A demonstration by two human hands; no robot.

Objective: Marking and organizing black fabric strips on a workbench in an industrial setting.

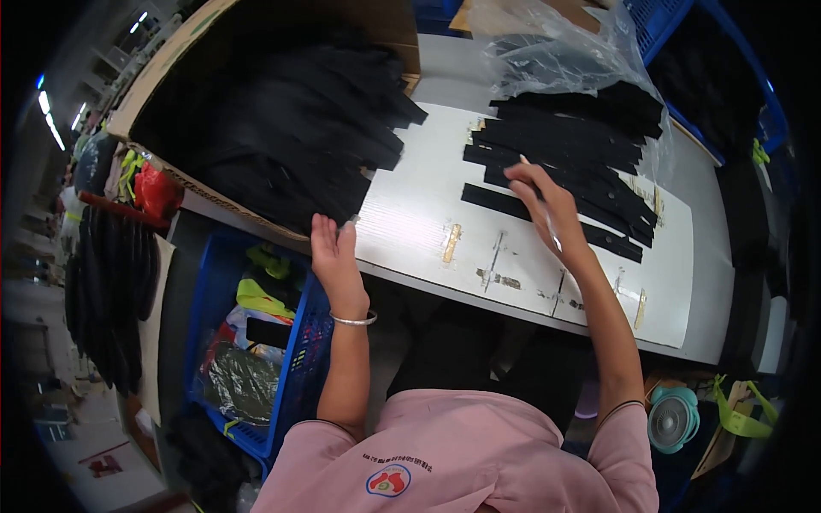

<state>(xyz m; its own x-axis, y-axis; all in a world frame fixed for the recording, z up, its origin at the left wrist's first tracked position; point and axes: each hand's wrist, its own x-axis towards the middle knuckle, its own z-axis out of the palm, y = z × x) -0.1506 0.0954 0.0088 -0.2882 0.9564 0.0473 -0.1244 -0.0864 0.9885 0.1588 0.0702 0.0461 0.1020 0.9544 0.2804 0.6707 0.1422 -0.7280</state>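
Observation:
My left hand [336,261] is at the table's front edge, fingers stretched out beside the lower end of a heap of black fabric strips [299,128]. It holds nothing that I can see. My right hand [547,205] is over a row of black strips [564,141] laid side by side, with its fingers curled round a thin, pale, pen-like stick [556,243]. Nearest to it, one strip [493,199] lies slightly apart from the others. Small round marks or holes show on some strips.
A cardboard box [198,195] around the heap stands at the left. The white board [410,218] on the table bears tape and dark marks. Clear plastic [556,47] lies behind the row. Blue crates [286,376] stand below left and at far right; a small teal fan [673,419] is lower right.

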